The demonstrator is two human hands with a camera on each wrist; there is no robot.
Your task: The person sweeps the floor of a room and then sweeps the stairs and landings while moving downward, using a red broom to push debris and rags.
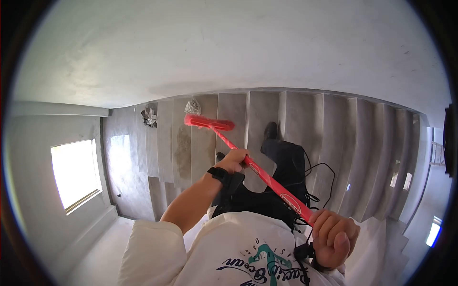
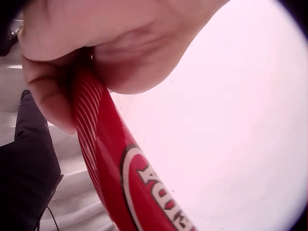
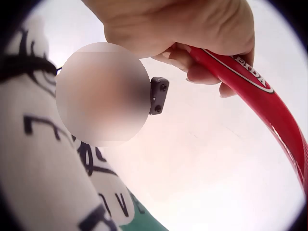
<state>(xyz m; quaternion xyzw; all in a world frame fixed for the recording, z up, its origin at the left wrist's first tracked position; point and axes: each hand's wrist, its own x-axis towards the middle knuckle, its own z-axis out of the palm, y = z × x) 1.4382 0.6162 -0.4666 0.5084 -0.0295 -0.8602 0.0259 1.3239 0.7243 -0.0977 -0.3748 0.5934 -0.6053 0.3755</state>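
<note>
On the grey concrete stairs (image 1: 334, 124) below me, the long red plastic broom (image 1: 272, 183) slants away from my chest, with its bristle head (image 1: 210, 124) on a step ahead and to my left, just beside crumpled pale paper (image 1: 193, 107). My left hand (image 1: 234, 160) wraps the shaft midway, nearer the head. My right hand (image 1: 334, 238) is fisted round the top end.

Indoor stairwell of a building: a flight of grey stone steps (image 1: 286, 124) meets a small landing (image 1: 124, 167), closed in by plain pale walls (image 1: 214, 47), with a bright window (image 1: 76, 174) alongside.
</note>
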